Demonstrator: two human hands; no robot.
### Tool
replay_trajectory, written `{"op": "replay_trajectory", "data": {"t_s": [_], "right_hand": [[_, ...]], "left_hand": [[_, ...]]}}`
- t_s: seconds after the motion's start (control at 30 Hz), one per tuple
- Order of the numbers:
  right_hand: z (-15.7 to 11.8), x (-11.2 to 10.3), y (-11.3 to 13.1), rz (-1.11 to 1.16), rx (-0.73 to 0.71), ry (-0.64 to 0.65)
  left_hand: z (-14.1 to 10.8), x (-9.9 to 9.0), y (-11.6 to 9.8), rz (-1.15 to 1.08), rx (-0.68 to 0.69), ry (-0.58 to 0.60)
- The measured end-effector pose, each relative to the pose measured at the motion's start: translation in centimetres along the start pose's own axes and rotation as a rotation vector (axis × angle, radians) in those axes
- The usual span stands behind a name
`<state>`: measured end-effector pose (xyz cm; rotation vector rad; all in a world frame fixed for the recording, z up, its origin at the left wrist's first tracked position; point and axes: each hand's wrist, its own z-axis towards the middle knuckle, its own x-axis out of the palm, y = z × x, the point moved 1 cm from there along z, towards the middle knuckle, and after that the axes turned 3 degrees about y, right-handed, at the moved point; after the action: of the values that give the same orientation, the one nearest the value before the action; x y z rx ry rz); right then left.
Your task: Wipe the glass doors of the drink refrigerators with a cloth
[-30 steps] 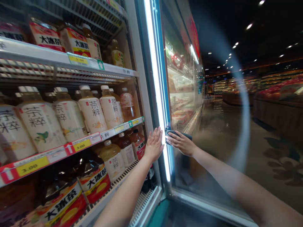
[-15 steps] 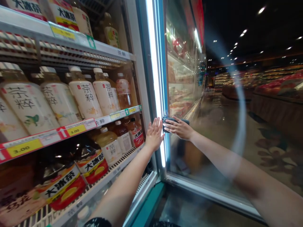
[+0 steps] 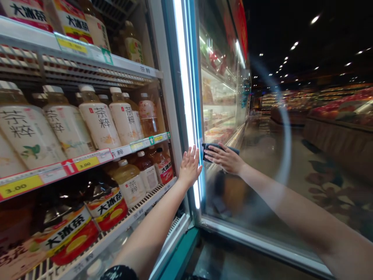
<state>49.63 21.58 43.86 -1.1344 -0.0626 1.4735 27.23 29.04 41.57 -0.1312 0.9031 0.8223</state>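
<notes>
My left hand (image 3: 190, 166) lies with its fingers stretched out against the frame beside the bright light strip (image 3: 186, 97) of the cooler. To its right, my right hand (image 3: 225, 157) presses a dark folded cloth (image 3: 234, 149) against the glass door (image 3: 227, 202), near the door's inner edge. The cloth sticks out above and behind the fingers. A faint curved streak (image 3: 287, 136) shows over the glass to the right of my right hand.
Shelves with several drink bottles (image 3: 99, 116) fill the cooler on the left, with price tags (image 3: 87, 163) along the shelf edge. The door's bottom rail (image 3: 247, 239) runs low on the right. Beyond the glass are a shop floor and a produce display (image 3: 344, 101).
My right hand and the cloth have moved slightly right, away from the light strip and my left hand. The view has shifted a little. My left hand stays by the strip.
</notes>
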Motion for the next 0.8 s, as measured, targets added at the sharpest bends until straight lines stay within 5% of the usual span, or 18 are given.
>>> {"op": "replay_trajectory", "data": {"t_s": [0.1,0.2,0.3,0.4,0.47,0.57,0.67,0.8], "right_hand": [[-0.9,-3.6,-2.4,-0.076,0.284,-0.067],[-3.3,-4.1,-0.8,-0.140,0.441,-0.127],[-4.8,-1.8,2.1,-0.144,0.252,-0.085],[-4.3,-1.1,1.6,-0.111,0.046,-0.031],[-4.2,-2.5,-0.5,-0.119,0.096,-0.024],[-6.4,-5.5,-3.0,-0.185,0.375,-0.086],[-10.3,-6.0,-1.7,-0.239,0.556,-0.133],[-12.2,-3.5,1.7,-0.209,0.306,0.007]], "left_hand": [[0.6,-0.3,-0.2,0.035,0.001,0.022],[0.8,-0.3,-0.4,0.058,0.004,0.021],[0.8,0.1,-1.1,0.062,0.007,0.002],[1.1,0.6,-2.0,0.056,0.026,-0.028],[1.5,0.9,-2.6,0.053,0.046,-0.051],[2.0,1.1,-3.1,0.039,0.070,-0.081],[2.2,1.4,-3.6,0.010,0.074,-0.112],[2.4,1.8,-5.1,-0.035,0.116,-0.154]]}}
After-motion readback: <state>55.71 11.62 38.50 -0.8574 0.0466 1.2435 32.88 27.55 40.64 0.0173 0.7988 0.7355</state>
